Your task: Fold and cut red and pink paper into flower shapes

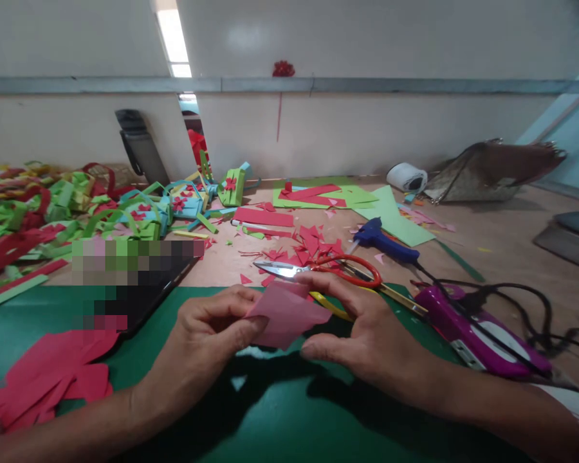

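Observation:
A piece of folded pink paper [289, 316] is pinched between the thumb and fingers of my left hand [212, 328], held above a green mat [280, 411]. My right hand [367, 334] curves round the paper's other side, its thumb and fingers apart. Its index fingertip is at the paper's top edge; whether it touches is unclear. Just beyond the paper lie scissors with orange-red handles [374, 278], partly opened, among red paper scraps [313, 241]. Under my right hand something yellow [330, 307] shows in part.
Red paper petals [53, 376] and a dark, partly blurred flat device [166, 283] lie left. Beyond are paper baskets [147, 218] and a bottle [142, 145]. At right are a blue glue gun [388, 241], a purple power strip [482, 334] with cords, and a bag [482, 170].

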Demonstrator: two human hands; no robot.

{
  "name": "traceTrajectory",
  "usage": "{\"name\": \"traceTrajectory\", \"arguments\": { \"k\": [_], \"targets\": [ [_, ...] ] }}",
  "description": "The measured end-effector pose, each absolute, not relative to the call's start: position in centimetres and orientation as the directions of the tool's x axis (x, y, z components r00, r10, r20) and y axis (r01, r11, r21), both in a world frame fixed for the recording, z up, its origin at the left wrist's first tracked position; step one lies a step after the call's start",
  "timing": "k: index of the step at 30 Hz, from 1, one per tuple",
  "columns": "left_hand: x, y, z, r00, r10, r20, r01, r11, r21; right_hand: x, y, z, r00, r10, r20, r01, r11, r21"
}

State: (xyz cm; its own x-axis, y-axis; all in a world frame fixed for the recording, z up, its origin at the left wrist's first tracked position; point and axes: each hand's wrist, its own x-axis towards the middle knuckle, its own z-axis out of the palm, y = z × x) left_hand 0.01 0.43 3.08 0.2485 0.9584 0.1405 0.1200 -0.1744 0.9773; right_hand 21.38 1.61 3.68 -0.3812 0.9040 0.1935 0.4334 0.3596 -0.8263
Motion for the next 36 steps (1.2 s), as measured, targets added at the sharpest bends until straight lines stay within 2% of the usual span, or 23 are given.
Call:
{"name": "traceTrajectory", "arguments": {
  "k": [2, 5, 9, 14, 20, 25, 30, 36],
  "targets": [
    [0.2, 0.4, 2.9, 0.241, 0.970, -0.032, -0.015, 0.036, 0.999, 20.9, 1.6, 4.0, -0.328, 0.942, 0.062, 0.240, 0.146, -0.960],
    [0.5, 0.3, 2.3, 0.234, 0.958, -0.163, -0.125, 0.196, 0.973, 20.6, 1.7, 4.2, -0.329, 0.944, -0.026, 0.020, -0.020, -1.000],
    [1.0, 0.2, 1.9, 0.230, 0.947, -0.222, -0.183, 0.267, 0.946, 20.5, 1.6, 4.4, -0.305, 0.950, -0.073, 0.020, -0.070, -0.997],
    [1.3, 0.1, 1.5, 0.251, 0.932, -0.262, -0.230, 0.320, 0.919, 20.4, 1.3, 4.2, -0.209, 0.978, -0.019, -0.082, -0.037, -0.996],
    [1.0, 0.3, 2.0, 0.258, 0.938, -0.231, -0.008, 0.241, 0.971, 20.4, 1.5, 4.2, -0.134, 0.990, 0.052, 0.043, 0.058, -0.997],
    [0.9, 0.5, 3.1, 0.332, 0.923, -0.193, -0.023, 0.212, 0.977, 20.3, 1.4, 4.4, -0.159, 0.986, 0.052, 0.140, 0.075, -0.987],
    [0.7, 0.9, 3.1, 0.327, 0.930, -0.169, -0.011, 0.183, 0.983, 20.4, 1.6, 4.2, -0.179, 0.984, 0.028, 0.196, 0.063, -0.978],
    [0.6, 0.9, 3.0, 0.303, 0.937, -0.174, -0.017, 0.187, 0.982, 20.5, 1.7, 4.0, -0.195, 0.981, 0.026, 0.191, 0.064, -0.980]
  ]
}}
